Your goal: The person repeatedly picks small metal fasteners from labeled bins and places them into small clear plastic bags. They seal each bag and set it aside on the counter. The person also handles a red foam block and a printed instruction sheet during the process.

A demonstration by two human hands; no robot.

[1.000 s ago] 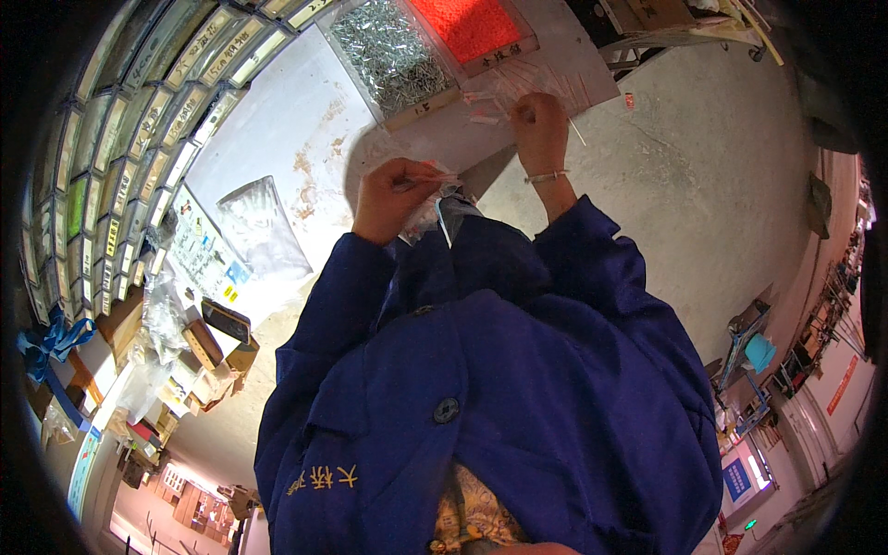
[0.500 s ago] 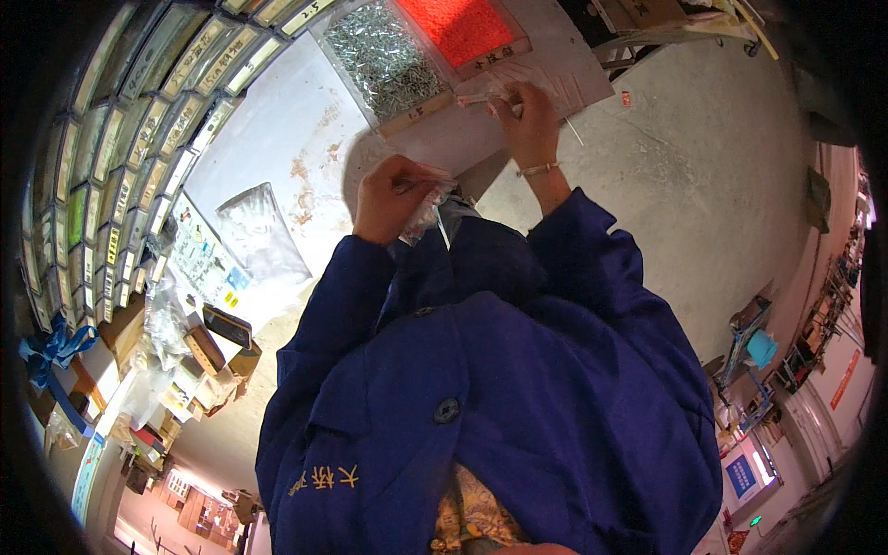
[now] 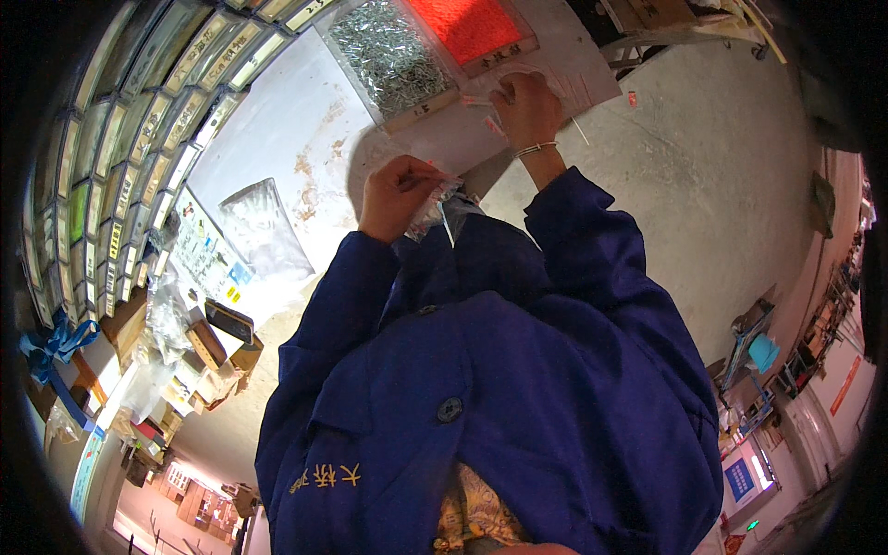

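Observation:
My left hand (image 3: 396, 194) is closed on a small clear plastic bag (image 3: 437, 205) held near my chest, above the white table (image 3: 277, 120). My right hand (image 3: 527, 106) reaches forward to the table's far part, its fingers pinched on small pieces next to a tray of silvery metal parts (image 3: 388, 55) and a tray of red parts (image 3: 467, 26). A thin band circles my right wrist. Both arms are in blue jacket sleeves.
A stack of clear plastic bags (image 3: 264, 231) lies on the table at left, next to a printed sheet (image 3: 205, 254). Rows of labelled bins (image 3: 120, 157) line the left side. Boxes and clutter (image 3: 176, 351) sit lower left. Bare concrete floor (image 3: 703, 185) spreads to the right.
My right hand has moved forward, away from my body, toward the trays. My left hand stays by my chest with the bag.

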